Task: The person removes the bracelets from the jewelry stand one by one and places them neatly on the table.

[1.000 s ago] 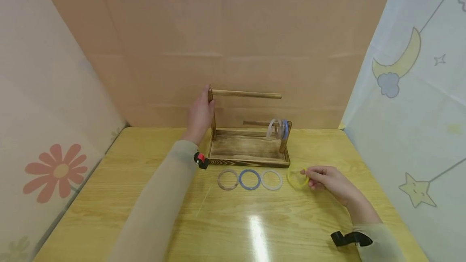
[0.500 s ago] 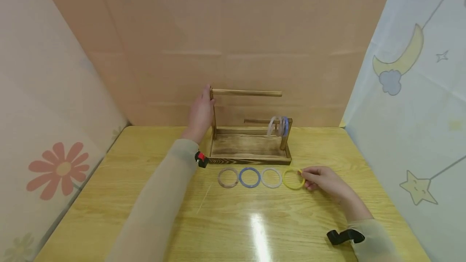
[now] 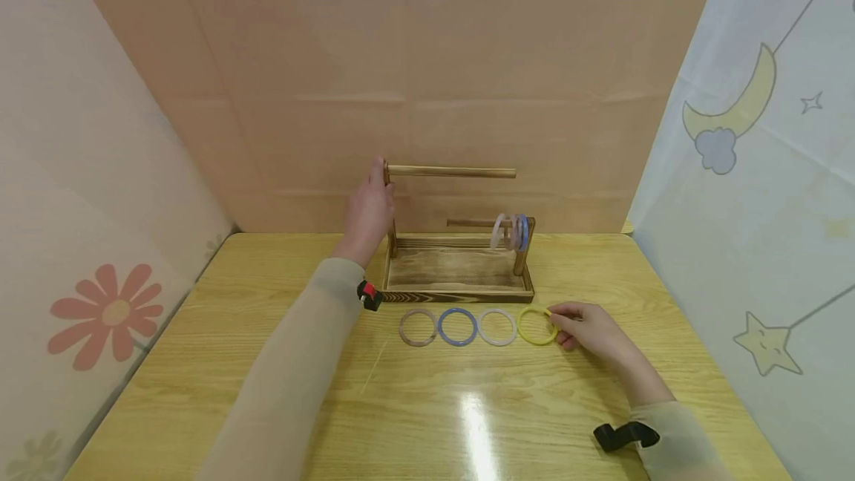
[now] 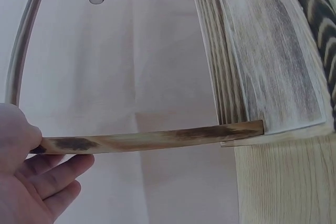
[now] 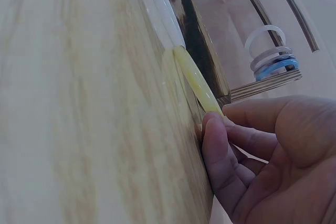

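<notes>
The yellow ring lay on the wooden table, right of centre in the lower half of the head view. The right hand pinched its right edge between thumb and fingertips. On its left side the ring came right up to a white ring, and beyond that a blue ring and a brownish ring carried the row on to the left, all of them flat.

Just above this row, near the middle of the frame, stood a wooden rack with a shallow tray base. The left hand gripped the top of its left post, thumb on one side and fingers on the other. From that post the upper bar ran to the right. The lower bar reached left from the shorter right post and carried three hanging rings: a whitish one, a greyish-brown one and, nearest the post, a light blue one.

A brown backdrop filled the top of the view. A red flower showed at the lower left and a yellow moon at the upper right.
</notes>
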### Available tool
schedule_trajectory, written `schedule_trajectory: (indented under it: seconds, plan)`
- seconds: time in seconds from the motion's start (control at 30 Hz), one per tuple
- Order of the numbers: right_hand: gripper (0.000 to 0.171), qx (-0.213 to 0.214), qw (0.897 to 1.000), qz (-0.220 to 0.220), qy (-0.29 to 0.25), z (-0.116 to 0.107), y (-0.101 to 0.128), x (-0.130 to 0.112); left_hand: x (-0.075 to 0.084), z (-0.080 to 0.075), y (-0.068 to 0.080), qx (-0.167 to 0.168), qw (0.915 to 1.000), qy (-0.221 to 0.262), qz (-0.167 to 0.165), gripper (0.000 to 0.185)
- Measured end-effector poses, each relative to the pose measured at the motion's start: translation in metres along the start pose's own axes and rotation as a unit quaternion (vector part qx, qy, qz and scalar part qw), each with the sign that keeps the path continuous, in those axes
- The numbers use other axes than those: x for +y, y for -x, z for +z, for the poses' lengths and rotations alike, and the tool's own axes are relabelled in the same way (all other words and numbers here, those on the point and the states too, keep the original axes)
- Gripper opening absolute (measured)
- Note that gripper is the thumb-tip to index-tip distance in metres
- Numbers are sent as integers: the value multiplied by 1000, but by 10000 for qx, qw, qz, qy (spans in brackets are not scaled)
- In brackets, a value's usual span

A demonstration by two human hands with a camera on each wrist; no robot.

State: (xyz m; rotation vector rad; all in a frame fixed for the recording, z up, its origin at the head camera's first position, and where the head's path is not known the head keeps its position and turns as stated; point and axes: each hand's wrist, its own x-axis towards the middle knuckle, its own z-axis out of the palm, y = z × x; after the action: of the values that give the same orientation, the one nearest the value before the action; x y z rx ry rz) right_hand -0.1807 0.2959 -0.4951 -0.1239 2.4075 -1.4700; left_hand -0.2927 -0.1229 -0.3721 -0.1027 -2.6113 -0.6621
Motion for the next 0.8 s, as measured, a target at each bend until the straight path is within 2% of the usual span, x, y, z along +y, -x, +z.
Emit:
schedule_trajectory:
  seconds: [0.17, 0.3, 0.57, 0.8]
  plan:
    - [45, 1, 10000, 58, 51, 2, 0, -2, 2, -2, 2, -26, 9998, -204, -26, 54]
    - [45, 28, 10000, 56, 78, 3, 0, -3, 1, -3, 2, -40, 9998, -190, -46, 53]
    - [45, 11, 10000, 37, 87, 3, 1, -2, -3, 2, 1, 91, 9995, -284, 52, 56]
    - [44, 65, 9999, -14, 107, 3, 0, -3, -2, 0, 0, 177, 9991, -349, 134, 54]
